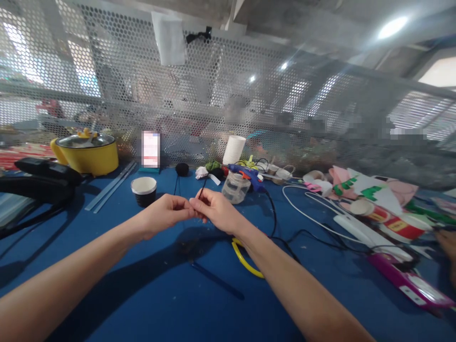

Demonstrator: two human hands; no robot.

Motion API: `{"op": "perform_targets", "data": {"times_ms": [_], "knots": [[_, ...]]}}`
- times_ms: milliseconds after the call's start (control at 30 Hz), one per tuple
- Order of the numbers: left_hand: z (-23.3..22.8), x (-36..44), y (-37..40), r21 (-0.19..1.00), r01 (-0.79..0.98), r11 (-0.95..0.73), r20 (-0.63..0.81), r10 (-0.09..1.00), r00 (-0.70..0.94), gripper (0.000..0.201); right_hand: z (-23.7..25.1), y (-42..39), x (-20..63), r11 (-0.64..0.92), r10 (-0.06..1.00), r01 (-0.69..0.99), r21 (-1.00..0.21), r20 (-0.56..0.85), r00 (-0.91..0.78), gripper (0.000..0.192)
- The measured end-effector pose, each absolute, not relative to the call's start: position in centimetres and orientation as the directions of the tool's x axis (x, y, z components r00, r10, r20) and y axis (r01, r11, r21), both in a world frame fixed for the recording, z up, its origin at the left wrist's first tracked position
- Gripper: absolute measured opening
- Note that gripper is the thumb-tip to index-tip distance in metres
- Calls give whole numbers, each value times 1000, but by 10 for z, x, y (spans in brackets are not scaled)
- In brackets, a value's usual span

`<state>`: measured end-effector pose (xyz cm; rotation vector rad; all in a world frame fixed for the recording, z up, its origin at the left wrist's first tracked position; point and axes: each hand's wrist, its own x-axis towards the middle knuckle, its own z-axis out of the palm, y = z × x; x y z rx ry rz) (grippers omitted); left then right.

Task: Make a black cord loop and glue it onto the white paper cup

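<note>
My left hand (166, 214) and my right hand (217, 209) meet above the blue table, fingertips pinched together. A thin strand of black yarn (202, 190) rises from between the right thumb and forefinger; the fingers hide the rest of it. Behind the left hand, a black ball of yarn (182, 169) trails strands down toward that hand. A white-rimmed cup with a black lower part (144, 191) stands beyond the left wrist. Close behind my right hand is a clear jar (235, 188). Partly covered by the right forearm lies a yellow ring (245, 262).
A blue glue gun (251, 176) rests by the jar, its black cord running right. A dark slim stick (218, 281) lies in front. Left are a yellow pot (89, 154), clear strips (112, 187) and a black object (39, 185). A purple device (409, 285) lies right.
</note>
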<state>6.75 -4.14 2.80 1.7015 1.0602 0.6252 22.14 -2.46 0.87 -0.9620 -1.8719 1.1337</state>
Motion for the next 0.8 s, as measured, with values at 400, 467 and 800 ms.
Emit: {"op": "perform_targets", "data": {"times_ms": [400,467,800], "knots": [[21,66,-36,806,491,-331,72,877,474,22,12,-27,220,355,908,400,-845,210,-362,30],[20,68,-37,865,432,-257,51,900,432,21,11,-27,220,333,910,360,-872,197,-365,32],[28,70,-42,981,193,-14,-69,906,418,21,9,-23,221,227,851,-69,-971,232,-471,29]]}}
